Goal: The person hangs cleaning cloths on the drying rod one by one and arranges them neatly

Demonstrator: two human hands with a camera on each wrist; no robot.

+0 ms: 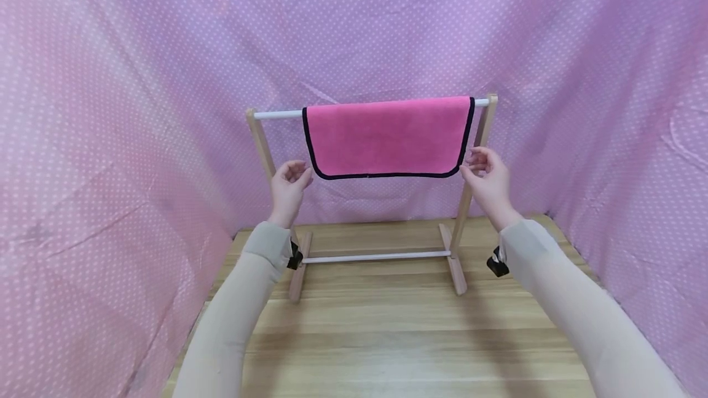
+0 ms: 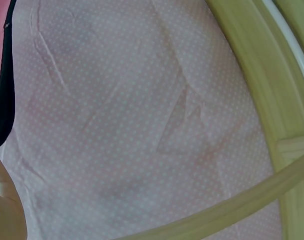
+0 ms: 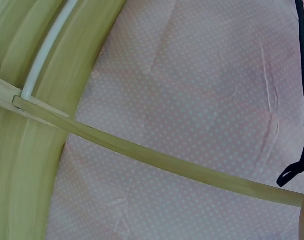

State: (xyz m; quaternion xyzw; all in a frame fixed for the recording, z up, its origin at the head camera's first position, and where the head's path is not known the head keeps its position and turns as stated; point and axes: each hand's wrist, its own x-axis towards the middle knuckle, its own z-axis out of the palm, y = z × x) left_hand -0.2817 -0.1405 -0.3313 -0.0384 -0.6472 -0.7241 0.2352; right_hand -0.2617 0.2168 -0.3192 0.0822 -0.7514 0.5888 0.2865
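Observation:
A pink cloth with black edging hangs over the top white rod of a wooden rack. My left hand is beside its lower left corner, fingers loosely bent and fingertips close to the black edging. In the left wrist view, the thumb is just below the edging. At the lower right corner is my right hand, thumb and fingers loosely bent with tips right at the edging. A small black loop sticks out from that corner in the right wrist view, where most of the hand is out of frame.
The rack's wooden uprights stand on feet joined by a lower white rod. Under it is a wood-grain tabletop. Pink dotted fabric surrounds the table at the back and both sides.

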